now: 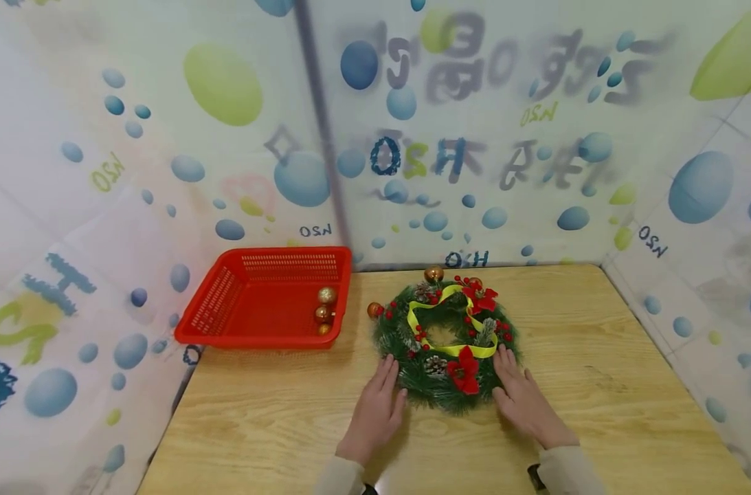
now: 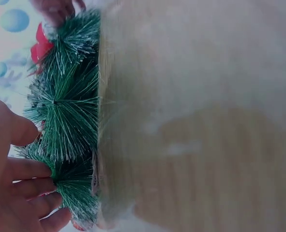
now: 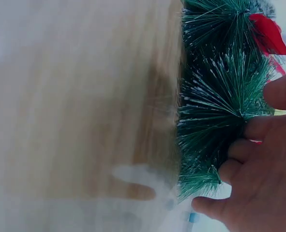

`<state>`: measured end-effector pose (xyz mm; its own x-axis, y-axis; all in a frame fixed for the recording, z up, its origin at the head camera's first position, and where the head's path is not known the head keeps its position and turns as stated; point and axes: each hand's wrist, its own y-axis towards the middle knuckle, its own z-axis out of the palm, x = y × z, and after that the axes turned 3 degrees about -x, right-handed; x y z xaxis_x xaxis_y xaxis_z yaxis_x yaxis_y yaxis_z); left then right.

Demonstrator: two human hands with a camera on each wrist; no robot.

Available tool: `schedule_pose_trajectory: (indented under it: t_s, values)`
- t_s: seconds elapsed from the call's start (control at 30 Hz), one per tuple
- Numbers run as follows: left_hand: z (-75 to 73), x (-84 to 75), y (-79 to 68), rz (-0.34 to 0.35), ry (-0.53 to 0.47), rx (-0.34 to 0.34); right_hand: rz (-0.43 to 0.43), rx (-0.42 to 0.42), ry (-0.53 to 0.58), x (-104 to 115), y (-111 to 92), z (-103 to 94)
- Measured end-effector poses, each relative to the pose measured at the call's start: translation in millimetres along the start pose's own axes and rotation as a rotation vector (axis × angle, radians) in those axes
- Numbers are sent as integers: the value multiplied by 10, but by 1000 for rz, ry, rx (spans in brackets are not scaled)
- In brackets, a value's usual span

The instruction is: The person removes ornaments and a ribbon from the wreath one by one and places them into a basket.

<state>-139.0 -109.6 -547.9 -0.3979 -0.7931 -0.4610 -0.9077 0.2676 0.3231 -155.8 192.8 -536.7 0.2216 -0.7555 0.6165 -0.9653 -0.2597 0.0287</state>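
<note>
A green artificial Christmas wreath (image 1: pixel 421 385) lies flat on the wooden table, with red flowers (image 1: pixel 464 371), berries and pinecones (image 1: pixel 435 365). Loops of yellow ribbon (image 1: pixel 454 350) lie across its top. My left hand (image 1: pixel 375 416) touches its near left side, fingers extended; in the left wrist view the fingers (image 2: pixel 31 188) meet the green needles (image 2: pixel 60 101). On the near right side my right hand (image 1: pixel 526 402) rests against the wreath, fingers fairly straight. The right wrist view shows that hand (image 3: pixel 263 174) beside the needles (image 3: pixel 220 101), some fingertips hidden in them.
A red plastic basket (image 1: pixel 258 341) stands at the back left, holding gold and copper baubles (image 1: pixel 327 295). Copper baubles (image 1: pixel 433 273) sit at the wreath's outer edge; whether they are attached cannot be told. A patterned curtain (image 1: pixel 400 220) surrounds the table (image 1: pixel 585 385).
</note>
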Motion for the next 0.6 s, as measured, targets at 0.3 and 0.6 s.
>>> schedule_pose_trajectory:
  t_s: [0.3,0.6]
  values:
    - [11,-100,-79,49,33,-5,-10,33,62,-118,169,-152]
    - [-44,-229,-105,39,11,46,-11,80,108,-243,339,-264]
